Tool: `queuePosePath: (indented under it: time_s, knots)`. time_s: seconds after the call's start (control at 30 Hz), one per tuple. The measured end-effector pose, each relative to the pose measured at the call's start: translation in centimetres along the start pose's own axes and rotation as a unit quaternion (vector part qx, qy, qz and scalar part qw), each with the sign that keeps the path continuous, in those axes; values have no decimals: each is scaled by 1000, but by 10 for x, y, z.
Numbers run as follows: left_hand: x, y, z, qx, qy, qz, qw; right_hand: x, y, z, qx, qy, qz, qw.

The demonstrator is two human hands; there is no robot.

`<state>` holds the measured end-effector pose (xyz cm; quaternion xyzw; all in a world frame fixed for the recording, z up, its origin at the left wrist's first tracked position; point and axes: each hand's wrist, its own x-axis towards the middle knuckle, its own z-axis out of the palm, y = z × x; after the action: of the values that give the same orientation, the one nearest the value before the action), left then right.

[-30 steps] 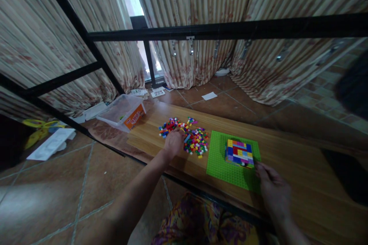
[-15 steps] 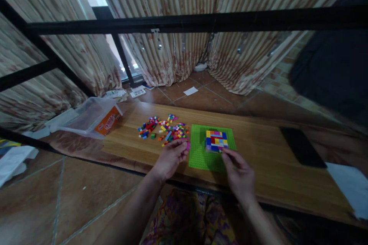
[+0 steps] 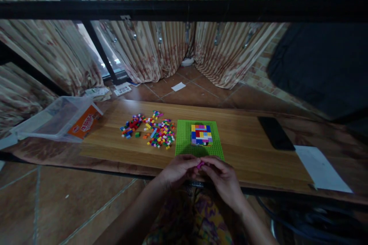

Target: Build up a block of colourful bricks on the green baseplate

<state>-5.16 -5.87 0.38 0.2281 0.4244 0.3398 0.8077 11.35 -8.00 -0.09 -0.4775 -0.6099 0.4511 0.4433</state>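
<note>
At the near edge of the wooden board (image 3: 247, 149), just short of the green baseplate (image 3: 184, 143), the left hand (image 3: 178, 170) and right hand (image 3: 222, 180) are brought together, fingertips meeting around a small pink brick (image 3: 200, 165). Only a sliver of the brick is seen between the fingers; its shape and stud count can't be made out. Both hands are curled in a pinch on it; which one carries the load cannot be told. Palms and thumbs are mostly hidden, both forearms are cut off at the bottom edge.

Just beyond the fingertips, the block of stacked bricks (image 3: 201, 135) is seated on the baseplate, clear of both hands. Beyond and to the left of the left hand, the loose brick pile (image 3: 152, 130) is spread on the board; single pieces are too small to be told apart. Further left, a clear plastic box (image 3: 61, 122) is partly cut by the frame. Well to the right of the right hand, a dark phone (image 3: 275, 133) and a white sheet (image 3: 321, 168) are laid flat.

Versus 0.5 s ago: the left hand has been pulled back from the pile's edge, the right hand withdrawn from the stacked block's near corner; both are now joined in front of the baseplate. The view has been shifted right, so the pile and box sit further left.
</note>
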Motion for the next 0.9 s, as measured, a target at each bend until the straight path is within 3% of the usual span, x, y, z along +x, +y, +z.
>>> queuePosePath:
  time_s: [0.13,0.23,0.33,0.43,0.53,0.8,0.9]
  knots:
    - [9,1,7,25,13,33,999,10,5,-7,-48,6,-19,999]
    - [16,5,8,125,85,105,983,24,12,-14,-118,63,-48,990]
    - [22,9,4,273,194,224,915,39,22,-19,-182,127,-79,972]
    - [28,12,-2,373,244,304,842,52,31,-21,-212,129,-104,963]
    - [35,13,-6,422,248,325,809,58,36,-20,-216,127,-109,962]
    - [47,15,-2,492,227,351,764,59,49,-16,-147,148,-94,973]
    - [48,15,1,527,213,382,729,59,54,-14,-118,160,-83,977]
